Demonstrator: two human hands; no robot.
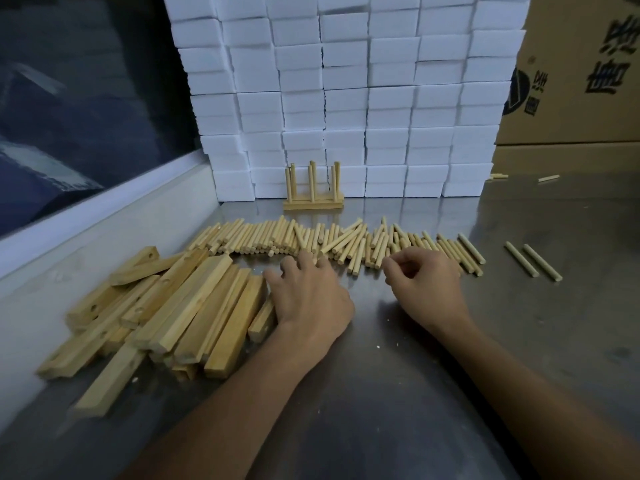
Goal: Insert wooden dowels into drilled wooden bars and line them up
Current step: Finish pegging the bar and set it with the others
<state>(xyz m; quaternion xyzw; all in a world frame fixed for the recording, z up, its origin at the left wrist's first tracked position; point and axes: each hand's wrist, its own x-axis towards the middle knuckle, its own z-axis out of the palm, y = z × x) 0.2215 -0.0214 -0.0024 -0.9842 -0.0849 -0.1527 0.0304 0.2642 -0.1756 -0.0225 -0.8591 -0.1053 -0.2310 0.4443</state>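
Nearest, two bare forearms reach forward over the steel desk (398, 393). Left hand (311, 299) lies palm down with its fingers spread and relaxed, grasping nothing; its fingertips touch the near edge of the dowels (332, 242), and its thumb side is just beside the bars (166, 313). Right hand (427, 284) rests with its fingers curled inward at the near edge of the same row; whether that grip pinches a dowel cannot be told, since the fingertips hide what is under them.

The bars lie in a loose heap on the left of the desk, several with drilled holes showing, piled across one another. Beyond both hands the dowels run in a long, roughly side-by-side row across the desk, a few lying crooked on top. Two more dowels (533, 261) lie apart on the right.

Farther back one finished piece (313, 190) stands: bars flat, dowels upright in them. Behind it rises a wall of white blocks (346, 98), with a cardboard box (581, 64) at right.
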